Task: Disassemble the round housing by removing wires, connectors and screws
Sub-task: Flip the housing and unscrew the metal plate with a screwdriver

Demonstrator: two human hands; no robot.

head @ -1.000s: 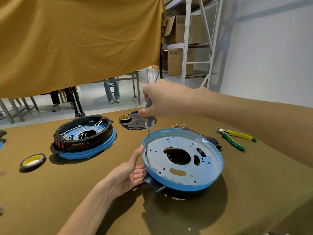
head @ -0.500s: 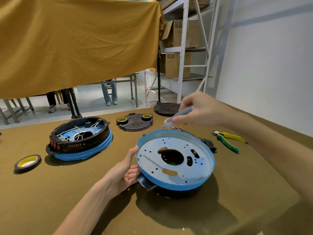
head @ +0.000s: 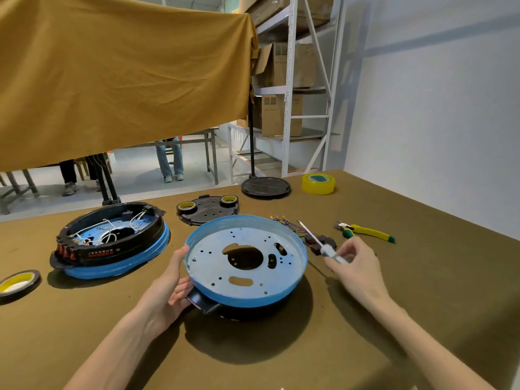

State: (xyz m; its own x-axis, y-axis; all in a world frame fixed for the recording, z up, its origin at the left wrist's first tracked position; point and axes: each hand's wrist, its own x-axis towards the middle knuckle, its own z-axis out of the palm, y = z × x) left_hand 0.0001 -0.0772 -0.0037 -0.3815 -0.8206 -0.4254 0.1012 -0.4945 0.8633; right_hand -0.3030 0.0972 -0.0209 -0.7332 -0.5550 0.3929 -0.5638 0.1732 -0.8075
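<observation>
Right now your right hand (head: 355, 267) pinches the screwdriver (head: 320, 243) just right of the housing (head: 246, 263), shaft angled up-left away from you, while your left hand (head: 171, 288) cups the housing's left rim, nearer that side's screw holes.

Left hand (head: 168, 288) open and cupped, thumb up; right hand (head: 356, 267) in a fingertip grip (forearms both extended).

The round housing (head: 247, 266) is pale blue inside with a brighter blue rim and black underside, on an olive-brown tablecloth (head: 422, 291) beside yellow-and-green pliers (head: 365, 230) and translucent yellow tape (head: 318, 183).
</observation>
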